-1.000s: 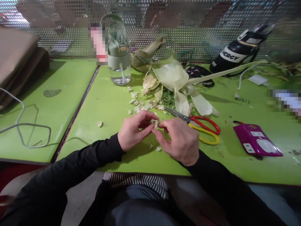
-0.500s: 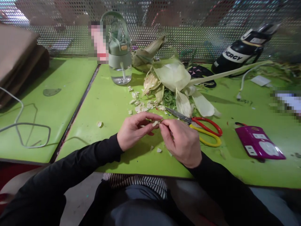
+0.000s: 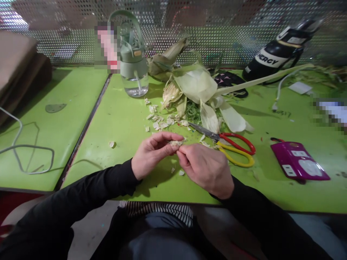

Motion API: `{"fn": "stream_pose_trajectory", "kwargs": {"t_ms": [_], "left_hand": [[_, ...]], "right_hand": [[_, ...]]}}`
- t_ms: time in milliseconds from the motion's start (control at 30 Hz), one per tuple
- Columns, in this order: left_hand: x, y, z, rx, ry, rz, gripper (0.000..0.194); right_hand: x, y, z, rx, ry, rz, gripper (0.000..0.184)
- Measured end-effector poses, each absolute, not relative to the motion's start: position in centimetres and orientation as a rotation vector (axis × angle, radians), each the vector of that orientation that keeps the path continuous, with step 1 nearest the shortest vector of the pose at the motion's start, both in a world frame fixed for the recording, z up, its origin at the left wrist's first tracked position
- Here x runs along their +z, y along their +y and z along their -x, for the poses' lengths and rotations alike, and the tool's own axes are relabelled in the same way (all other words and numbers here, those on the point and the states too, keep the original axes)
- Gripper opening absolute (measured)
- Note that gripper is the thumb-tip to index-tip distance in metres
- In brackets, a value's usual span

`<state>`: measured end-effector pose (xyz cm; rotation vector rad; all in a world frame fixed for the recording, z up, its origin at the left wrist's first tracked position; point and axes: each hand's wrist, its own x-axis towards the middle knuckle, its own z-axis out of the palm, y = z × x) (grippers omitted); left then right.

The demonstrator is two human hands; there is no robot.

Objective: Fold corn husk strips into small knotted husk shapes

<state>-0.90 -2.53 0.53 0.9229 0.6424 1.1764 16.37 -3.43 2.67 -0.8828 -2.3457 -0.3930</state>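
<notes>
Between the thumb and fingers of my left hand (image 3: 155, 151) is a small pale corn husk bundle (image 3: 175, 143) with a layered, ragged look. My right hand (image 3: 207, 168) is closed in a pinch at the right end of the bundle; what lies inside its fingers is hidden. Beyond the hands, cut husk scraps (image 3: 159, 125) lie scattered on the table. Close behind my right hand rest scissors (image 3: 235, 142) with one red and one yellow handle, blades apart. Large pale corn husks (image 3: 196, 83) are heaped behind them over curly green strands (image 3: 193, 112).
A green-lidded water bottle (image 3: 135, 68) stands at the back, left of the husks. A black bottle (image 3: 271, 56) leans against the mesh screen (image 3: 217, 43). On the right lie a purple socket block (image 3: 299, 160) and a white cable (image 3: 279, 92). A gap (image 3: 89, 122) splits the green tabletops.
Both hands have shifted slightly left in view, and the pale bundle shows more between the left fingers. My right hand has turned a little, still pinching at the bundle's end.
</notes>
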Motion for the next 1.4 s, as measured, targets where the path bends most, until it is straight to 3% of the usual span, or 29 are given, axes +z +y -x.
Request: {"fn": "stream_pose_trajectory", "kwargs": {"t_ms": [333, 467, 533, 733, 967, 1400], "left_hand": [[1.2, -2.3, 1.2, 1.138, 0.68, -0.923, 0.021], [1.6, -1.5, 1.9, 1.009, 0.665, -0.946, 0.023], [1.7, -1.1, 2.3, 0.873, 0.635, -0.921, 0.026], [1.5, -0.9, 2.7, 0.599, 0.529, -0.837, 0.026], [1.1, -0.9, 2.6, 0.52, 0.479, -0.848, 0.028], [1.1, -0.9, 2.9, 0.385, 0.543, -0.836, 0.02]], "right_hand": [[2.4, -3.9, -16.1, -0.331, -2.297, 0.862, 0.02], [3.3, -3.3, -16.7, 0.209, -2.116, 0.97, 0.01], [4.1, -2.5, -17.4, 0.53, -2.031, 1.048, 0.018], [4.8, -0.7, -18.5, 0.939, -2.204, 0.882, 0.022], [4.7, -0.9, -18.5, 1.024, -2.176, 0.852, 0.009], [4.0, -1.9, -17.4, 0.98, -2.152, 0.865, 0.011]]}}
